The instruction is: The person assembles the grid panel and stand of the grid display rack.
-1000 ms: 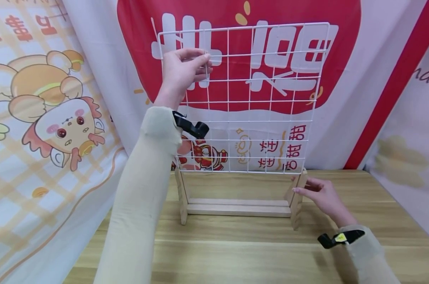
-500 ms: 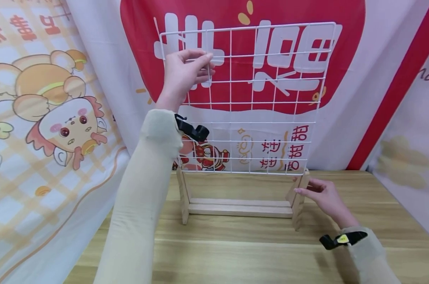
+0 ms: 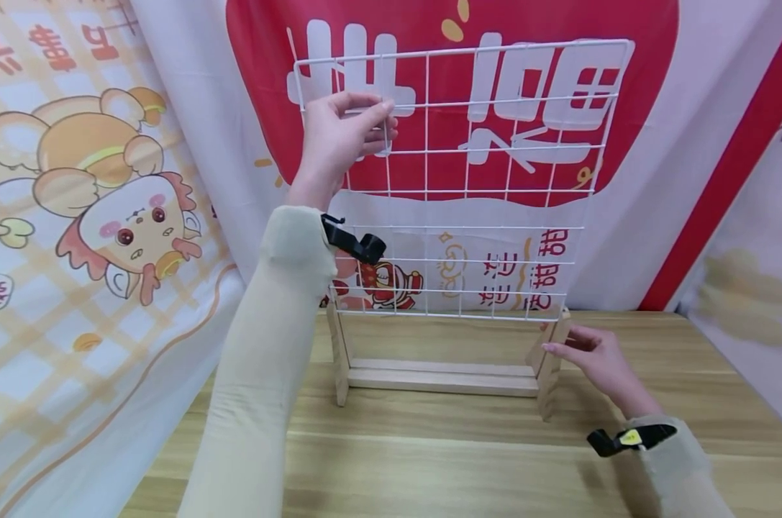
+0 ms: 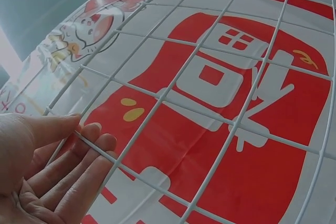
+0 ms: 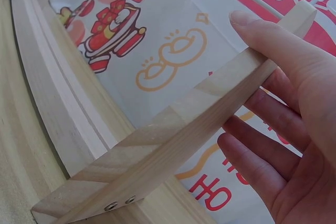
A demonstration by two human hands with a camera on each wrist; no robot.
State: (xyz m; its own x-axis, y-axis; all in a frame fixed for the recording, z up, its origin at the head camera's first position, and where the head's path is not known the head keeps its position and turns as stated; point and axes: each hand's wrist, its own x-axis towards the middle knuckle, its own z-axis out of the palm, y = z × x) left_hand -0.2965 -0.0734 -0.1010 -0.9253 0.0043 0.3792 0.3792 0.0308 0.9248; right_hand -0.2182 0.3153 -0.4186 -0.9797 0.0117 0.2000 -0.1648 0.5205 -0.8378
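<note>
With the left-hand grip, closed between thumb and fingers, pinches a wire near the upper left corner of a white wire grid. Holds it upright above a wooden stand, lower edge at the tops of the two posts; cannot tell whether seated there. With the right-hand grip, open about as wide as the wood, holds the right post near its top, thumb laid across it, other fingers loosely bent. Has the stand on a wood-grained surface, before a red-and-white printed cloth.
</note>
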